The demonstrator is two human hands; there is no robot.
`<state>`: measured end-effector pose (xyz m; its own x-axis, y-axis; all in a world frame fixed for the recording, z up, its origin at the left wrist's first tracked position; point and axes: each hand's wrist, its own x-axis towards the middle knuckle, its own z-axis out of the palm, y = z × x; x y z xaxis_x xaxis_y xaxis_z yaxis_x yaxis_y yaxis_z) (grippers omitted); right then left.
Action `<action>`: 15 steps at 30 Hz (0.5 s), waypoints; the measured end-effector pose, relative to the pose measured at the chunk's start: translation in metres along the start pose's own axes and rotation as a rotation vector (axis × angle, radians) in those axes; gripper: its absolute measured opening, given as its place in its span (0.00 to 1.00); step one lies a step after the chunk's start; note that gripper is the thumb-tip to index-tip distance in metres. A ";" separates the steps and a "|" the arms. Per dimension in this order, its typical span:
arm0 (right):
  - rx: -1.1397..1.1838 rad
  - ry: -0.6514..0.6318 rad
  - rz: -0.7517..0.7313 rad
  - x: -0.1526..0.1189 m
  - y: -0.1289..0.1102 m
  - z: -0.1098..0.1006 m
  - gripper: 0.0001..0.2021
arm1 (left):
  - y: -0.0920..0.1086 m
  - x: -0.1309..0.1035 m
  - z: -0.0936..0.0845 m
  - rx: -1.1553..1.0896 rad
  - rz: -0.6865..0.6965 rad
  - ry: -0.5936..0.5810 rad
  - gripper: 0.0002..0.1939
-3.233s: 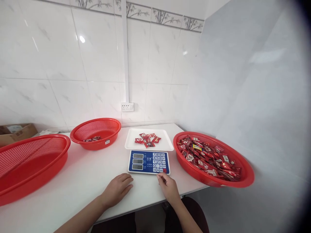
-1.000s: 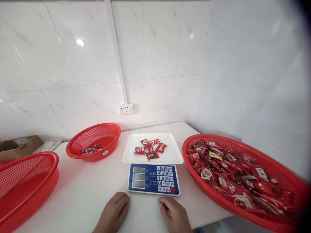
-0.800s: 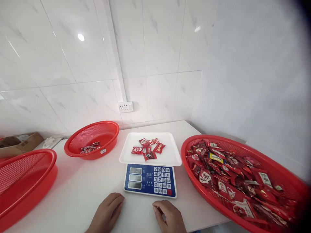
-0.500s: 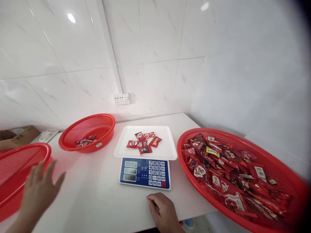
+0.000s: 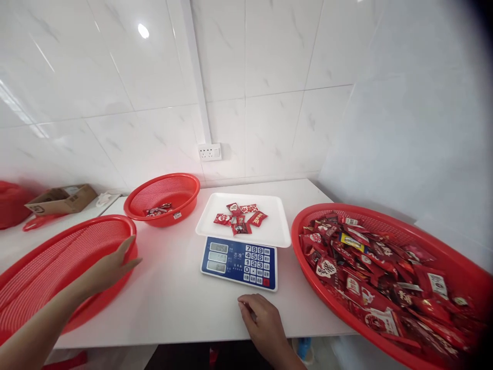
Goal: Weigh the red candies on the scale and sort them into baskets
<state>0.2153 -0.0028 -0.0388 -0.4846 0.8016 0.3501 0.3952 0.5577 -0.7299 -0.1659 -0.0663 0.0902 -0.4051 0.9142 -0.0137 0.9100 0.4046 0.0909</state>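
Note:
My left hand [image 5: 106, 270] hangs over the near-left red basket [image 5: 34, 252], fingers apart, with nothing in it. My right hand [image 5: 262, 321] rests at the table's front edge, just below the scale, its fingers curled; whether something is inside them is hidden. On the blue-panelled scale [image 5: 239, 263], the white tray [image 5: 208, 226] bears several red candy packets [image 5: 241, 225]. At the right, a large red basket [image 5: 298, 246] holds a heap of wrapped packets [image 5: 365, 277]. A smaller red basket [image 5: 165, 187] behind my left hand contains a few packets [image 5: 157, 210].
An open cardboard box [image 5: 63, 199] and a red bag [image 5: 13, 205] lie at the far left. Behind the white table [image 5: 165, 303] stands a tiled wall with a socket [image 5: 210, 152]. Something blue shows on the floor below the table.
The view has shifted left, showing more of the near-left basket. My left hand has moved over that basket's right rim. My right hand remains curled by the scale.

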 end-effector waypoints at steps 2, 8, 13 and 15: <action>-0.009 -0.005 0.008 0.000 0.000 0.000 0.12 | 0.028 0.003 -0.010 -0.101 0.049 -0.109 0.36; -0.027 0.005 0.039 0.000 -0.001 0.002 0.12 | 0.066 0.035 -0.026 -0.141 0.215 -0.164 0.32; -0.079 0.028 0.085 0.002 -0.003 0.006 0.12 | 0.048 0.083 -0.022 0.193 0.370 0.071 0.38; -0.100 0.038 0.104 0.003 -0.002 0.008 0.12 | 0.037 0.101 -0.021 0.177 0.381 -0.025 0.39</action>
<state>0.2067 -0.0034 -0.0410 -0.4076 0.8626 0.2995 0.5182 0.4886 -0.7020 -0.1748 0.0409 0.1128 -0.0364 0.9987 -0.0369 0.9964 0.0335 -0.0781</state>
